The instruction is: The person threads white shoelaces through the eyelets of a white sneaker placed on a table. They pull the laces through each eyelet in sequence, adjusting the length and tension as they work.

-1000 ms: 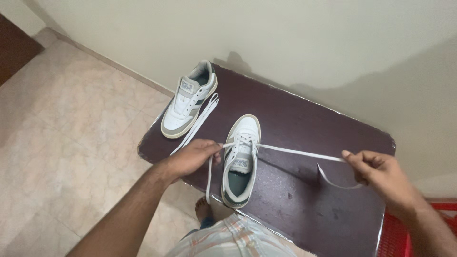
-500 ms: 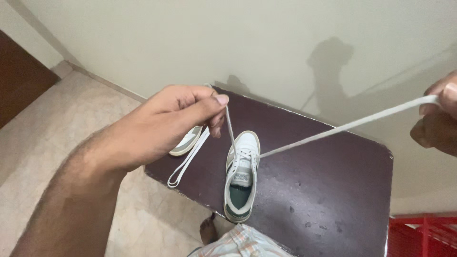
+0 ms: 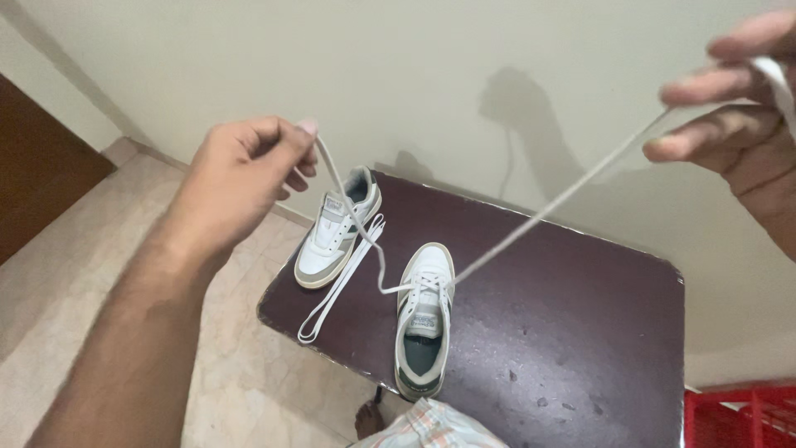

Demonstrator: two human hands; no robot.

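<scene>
Both hands are bare, with no rings, gloves or watch showing. The left hand leads into a bare forearm with no sleeve, dusted with fine hair. The right hand shows short nails. Below the hands, a checked garment in pale and orange tones appears, beside a bare foot.

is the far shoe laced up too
No, the far shoe has bare eyelets, and a loose lace lies beside it on the table.
</scene>
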